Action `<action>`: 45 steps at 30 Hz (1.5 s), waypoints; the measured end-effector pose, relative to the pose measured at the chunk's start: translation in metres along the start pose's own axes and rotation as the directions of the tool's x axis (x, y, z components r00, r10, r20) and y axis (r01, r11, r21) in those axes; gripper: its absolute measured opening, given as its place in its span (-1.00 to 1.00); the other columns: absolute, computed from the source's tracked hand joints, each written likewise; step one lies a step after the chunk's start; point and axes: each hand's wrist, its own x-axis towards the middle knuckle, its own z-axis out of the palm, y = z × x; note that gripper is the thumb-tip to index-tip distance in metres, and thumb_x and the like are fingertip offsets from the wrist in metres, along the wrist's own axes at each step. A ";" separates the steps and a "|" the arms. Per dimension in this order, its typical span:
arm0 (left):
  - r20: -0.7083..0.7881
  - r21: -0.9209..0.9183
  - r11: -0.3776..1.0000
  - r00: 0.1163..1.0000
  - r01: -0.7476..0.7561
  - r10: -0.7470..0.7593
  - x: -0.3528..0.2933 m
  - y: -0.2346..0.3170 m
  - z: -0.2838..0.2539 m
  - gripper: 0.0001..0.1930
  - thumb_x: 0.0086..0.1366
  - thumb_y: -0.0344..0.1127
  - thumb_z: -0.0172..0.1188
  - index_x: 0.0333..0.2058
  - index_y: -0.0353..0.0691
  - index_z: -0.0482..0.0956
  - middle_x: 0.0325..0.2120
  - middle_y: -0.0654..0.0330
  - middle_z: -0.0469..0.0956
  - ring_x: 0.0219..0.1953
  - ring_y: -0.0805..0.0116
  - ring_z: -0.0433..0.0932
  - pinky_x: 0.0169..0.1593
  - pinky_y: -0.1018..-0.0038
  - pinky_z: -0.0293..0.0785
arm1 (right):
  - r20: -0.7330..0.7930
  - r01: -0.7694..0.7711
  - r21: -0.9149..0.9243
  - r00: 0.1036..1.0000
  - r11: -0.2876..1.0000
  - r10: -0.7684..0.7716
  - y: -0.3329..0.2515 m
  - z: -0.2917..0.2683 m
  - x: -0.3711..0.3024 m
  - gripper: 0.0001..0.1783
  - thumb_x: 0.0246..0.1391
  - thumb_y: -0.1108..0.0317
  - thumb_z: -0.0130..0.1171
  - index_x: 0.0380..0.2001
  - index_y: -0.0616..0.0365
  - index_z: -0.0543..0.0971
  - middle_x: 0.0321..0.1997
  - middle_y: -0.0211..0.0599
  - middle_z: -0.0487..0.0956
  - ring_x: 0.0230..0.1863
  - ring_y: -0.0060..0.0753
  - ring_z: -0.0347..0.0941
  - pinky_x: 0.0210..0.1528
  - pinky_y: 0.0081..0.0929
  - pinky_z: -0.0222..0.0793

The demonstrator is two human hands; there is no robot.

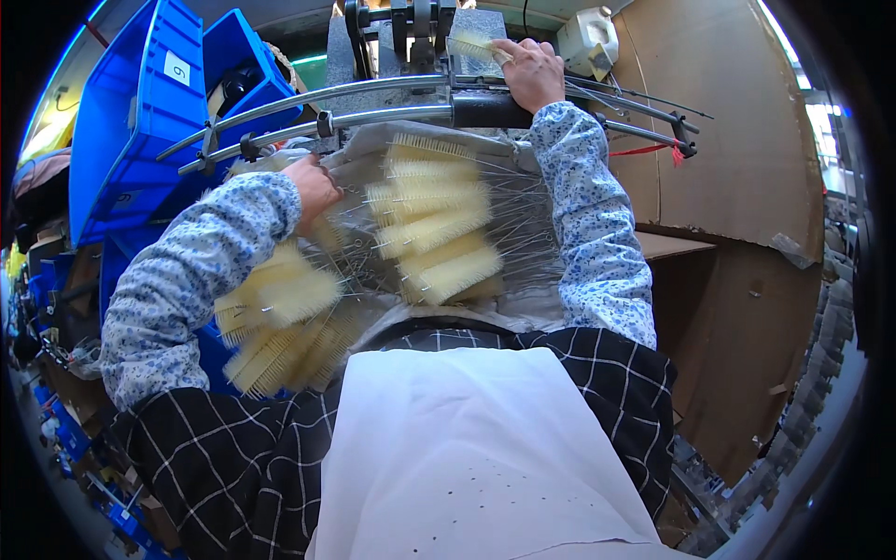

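My right hand (530, 71) is stretched forward to the top of a dark metal machine (411, 37). Its fingers pinch a pale-bristled brush (474, 47) on a wire stem and hold it against the machine. My left hand (314, 191) reaches into a pile of the same cream bottle brushes (434, 229), which lie on clear plastic sheeting in front of me. The fingers of this hand are closed around wire stems there. More of these brushes (280, 322) are heaped under my left forearm. Both sleeves are blue floral cloth.
Curved metal bars (373, 117) cross in front of the machine, just beyond the brush pile. Blue plastic bins (149, 103) are stacked at the left. Brown cardboard panels (728, 168) stand at the right. A white apron (476, 448) over checked cloth covers my lap.
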 end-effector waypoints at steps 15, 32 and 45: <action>-0.059 -0.871 0.491 0.987 0.021 -0.147 -0.106 -0.045 -0.012 -0.65 -0.07 -0.33 0.13 -0.26 -0.23 0.30 -0.61 0.19 0.30 -0.50 0.40 0.33 -0.38 0.50 0.28 | 0.108 0.127 -0.170 0.988 0.977 -0.109 0.018 0.033 0.030 -0.63 0.04 0.21 -0.14 -0.02 -0.33 0.31 -0.06 -0.46 0.33 0.03 -0.38 0.12 0.00 -0.25 -0.02; -0.298 -0.945 0.051 0.793 -0.322 -0.532 -0.195 -0.078 0.036 -0.67 -0.08 -0.37 0.11 -0.28 -0.19 0.29 -0.47 0.42 0.24 -0.41 0.67 0.24 -0.31 0.72 0.21 | -0.070 -0.138 0.128 0.986 0.982 0.148 0.014 0.027 0.002 -0.63 -0.16 0.29 0.01 -0.18 0.05 0.46 -0.18 -0.31 0.45 -0.12 -0.25 0.32 -0.08 -0.25 0.19; -0.476 -0.873 0.249 0.622 -0.418 -0.622 -0.222 -0.090 0.013 -0.55 -0.09 -0.20 0.10 -0.18 -0.21 0.27 -0.44 0.41 0.23 -0.46 0.69 0.20 -0.42 0.74 0.12 | 0.054 -0.176 0.102 0.984 0.979 0.171 -0.101 0.034 0.021 -0.68 -0.14 0.32 -0.03 -0.22 0.08 0.43 -0.17 -0.30 0.44 -0.08 -0.24 0.31 -0.11 -0.16 0.20</action>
